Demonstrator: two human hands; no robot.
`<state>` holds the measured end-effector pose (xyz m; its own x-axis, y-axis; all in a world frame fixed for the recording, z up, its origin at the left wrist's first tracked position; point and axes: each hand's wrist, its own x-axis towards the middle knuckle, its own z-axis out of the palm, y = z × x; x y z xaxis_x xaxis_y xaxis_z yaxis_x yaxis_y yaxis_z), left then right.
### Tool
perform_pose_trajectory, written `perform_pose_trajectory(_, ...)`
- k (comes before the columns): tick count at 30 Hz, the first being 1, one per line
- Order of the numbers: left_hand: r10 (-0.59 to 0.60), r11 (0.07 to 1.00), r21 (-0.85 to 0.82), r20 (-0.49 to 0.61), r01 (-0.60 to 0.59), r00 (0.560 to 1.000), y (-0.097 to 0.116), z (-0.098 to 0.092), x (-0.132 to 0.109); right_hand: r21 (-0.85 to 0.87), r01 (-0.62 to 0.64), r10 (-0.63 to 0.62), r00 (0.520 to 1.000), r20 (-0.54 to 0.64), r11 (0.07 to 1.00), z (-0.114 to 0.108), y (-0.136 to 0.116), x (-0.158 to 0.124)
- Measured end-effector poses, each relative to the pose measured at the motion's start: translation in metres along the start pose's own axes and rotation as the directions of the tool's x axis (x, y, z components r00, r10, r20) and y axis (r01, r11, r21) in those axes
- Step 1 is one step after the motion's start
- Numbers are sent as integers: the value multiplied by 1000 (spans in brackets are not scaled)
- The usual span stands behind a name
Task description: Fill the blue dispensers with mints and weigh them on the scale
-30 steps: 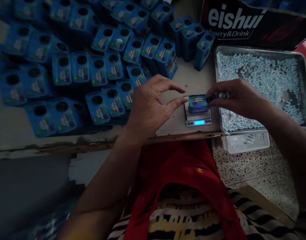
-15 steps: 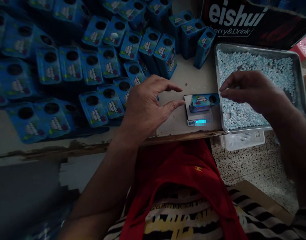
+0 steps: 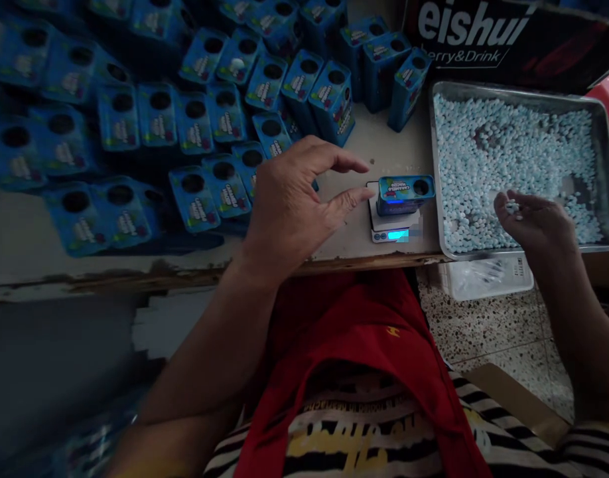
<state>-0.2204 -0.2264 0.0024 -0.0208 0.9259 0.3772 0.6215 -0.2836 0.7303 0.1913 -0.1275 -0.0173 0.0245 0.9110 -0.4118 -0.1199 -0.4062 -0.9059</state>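
Note:
My left hand [image 3: 304, 199] hovers over the table with thumb and fingers spread, nothing between them. Just right of its fingertips, a blue tin [image 3: 401, 192] with a round dark opening in its top stands on a small scale [image 3: 379, 224] with a lit blue display. My right hand [image 3: 536, 218] is over the metal tray [image 3: 436, 166], palm turned up and fingers curled round a few small candies [image 3: 513, 208]. Pale blue and white candies [image 3: 528, 153] cover most of the tray, with some bare patches.
Many blue tins [image 3: 200, 199] with round openings stand in rows across the left and back of the table [image 3: 364, 143]. A black printed box [image 3: 483, 46] is behind the tray. Under the table edge sits a white plastic container [image 3: 493, 282].
My right hand has moved from beside the tin down to the right over the tray, turned palm up, and now holds candies. My left hand keeps its spread pose.

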Motion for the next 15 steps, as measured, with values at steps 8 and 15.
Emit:
perform_pose_trajectory(8, -58, 998, -41, -33, 57, 998, -17, 7, -15, -158, -155, 191, 951, 244, 975, 56, -18, -12)
perform_pose_trajectory(15, -122, 992, -27, 31, 123, 992, -12, 19, -9, -148, -13, 61, 943, 327, 989, 108, -43, -21)
